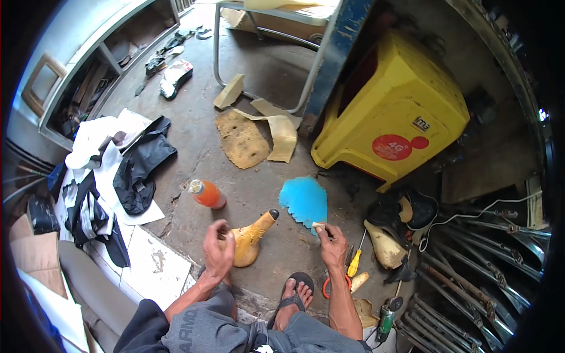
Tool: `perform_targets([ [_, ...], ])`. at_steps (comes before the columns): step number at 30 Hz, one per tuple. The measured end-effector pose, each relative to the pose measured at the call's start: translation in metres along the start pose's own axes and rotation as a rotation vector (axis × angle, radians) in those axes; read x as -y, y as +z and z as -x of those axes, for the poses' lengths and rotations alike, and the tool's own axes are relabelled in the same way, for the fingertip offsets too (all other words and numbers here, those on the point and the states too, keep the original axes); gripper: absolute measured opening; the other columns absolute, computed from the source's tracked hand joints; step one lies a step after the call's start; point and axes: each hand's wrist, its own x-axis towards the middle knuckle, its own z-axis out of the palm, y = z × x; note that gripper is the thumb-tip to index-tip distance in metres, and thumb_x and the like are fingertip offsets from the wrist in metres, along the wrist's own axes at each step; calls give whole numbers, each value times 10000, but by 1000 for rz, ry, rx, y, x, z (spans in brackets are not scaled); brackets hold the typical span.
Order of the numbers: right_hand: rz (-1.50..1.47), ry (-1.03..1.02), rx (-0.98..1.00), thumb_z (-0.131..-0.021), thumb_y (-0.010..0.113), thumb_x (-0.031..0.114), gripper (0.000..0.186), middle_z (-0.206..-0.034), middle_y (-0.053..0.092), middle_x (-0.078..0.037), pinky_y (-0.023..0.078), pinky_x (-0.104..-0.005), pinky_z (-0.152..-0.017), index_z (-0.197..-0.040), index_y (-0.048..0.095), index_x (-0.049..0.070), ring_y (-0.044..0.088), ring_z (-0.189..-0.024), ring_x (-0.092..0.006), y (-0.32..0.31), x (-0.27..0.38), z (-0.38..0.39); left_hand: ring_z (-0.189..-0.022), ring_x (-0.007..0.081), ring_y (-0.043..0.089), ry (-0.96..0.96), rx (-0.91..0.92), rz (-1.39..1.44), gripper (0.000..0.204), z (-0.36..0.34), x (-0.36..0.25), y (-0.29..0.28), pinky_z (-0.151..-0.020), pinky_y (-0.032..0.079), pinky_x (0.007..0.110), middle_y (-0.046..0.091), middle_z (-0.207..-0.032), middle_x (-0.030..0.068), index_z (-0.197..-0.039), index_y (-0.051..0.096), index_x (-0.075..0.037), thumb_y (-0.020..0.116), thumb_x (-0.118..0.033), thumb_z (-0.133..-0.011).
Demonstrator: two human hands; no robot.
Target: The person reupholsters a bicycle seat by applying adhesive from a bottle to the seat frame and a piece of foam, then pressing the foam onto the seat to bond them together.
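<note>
My left hand (219, 250) is beside a yellow-brown, bulb-shaped thing (246, 250) with a narrow neck and a dark tip, lying on the floor. Its fingers are loosely bent and apart, and I see nothing in them; whether it touches the bulb I cannot tell. My right hand (333, 246) pinches a small pale piece (318, 226), whose kind is unclear, at the near edge of a ragged blue sheet (305, 200). An orange-red bottle (209, 195) stands beyond my left hand. Right of my right forearm are a yellow-handled screwdriver (354, 263) and orange-handled scissors (326, 287).
A yellow plastic stool (382, 117) lies tipped at the right. Beyond are tan sheet scraps (242, 138) and a metal-legged table (218, 53). Black and white material (138, 170) is heaped at the left. Metal rods (465, 282) and a green power tool (386, 320) lie lower right.
</note>
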Motion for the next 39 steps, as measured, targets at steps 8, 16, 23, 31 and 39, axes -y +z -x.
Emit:
perform_targets([
  [8,-294,49,243,-953,713,224,263,-908,671,-19,491,-270,-650,-1125,747,28,597,-771,-100,32,54,-5,-1075,311,592,171,-484,-198,785,-93,42,-6,-918,481,434,599,-1146,151,-1400,375,-22,842,-183,-789],
  [16,-576,189,329,-963,700,233,289,-878,675,-4,480,-248,-614,-1123,725,-7,552,-699,-64,29,86,8,-935,327,588,522,122,-238,514,-101,-10,6,-805,459,485,580,-965,121,-1095,566,-70,840,-122,-663],
  [23,-437,32,265,-979,695,232,290,-935,662,-20,479,-252,-631,-1151,721,0,561,-734,-79,38,104,14,-903,301,522,622,172,-448,506,-72,-35,3,-769,386,444,507,-890,94,-1000,575,-84,761,-83,-529],
  [31,-419,38,294,-974,705,272,301,-946,652,-19,476,-255,-624,-1140,738,23,566,-749,-81,48,99,11,-903,295,527,622,237,-496,459,-64,-37,-3,-765,383,442,531,-891,73,-917,556,-97,784,-100,-519],
  [39,-399,-64,517,-951,707,218,262,-871,657,-12,485,-274,-626,-1122,741,23,582,-724,-102,45,105,15,-856,335,523,454,122,-454,395,-60,-34,-3,-750,402,457,543,-879,106,-939,556,-84,790,-102,-621],
])
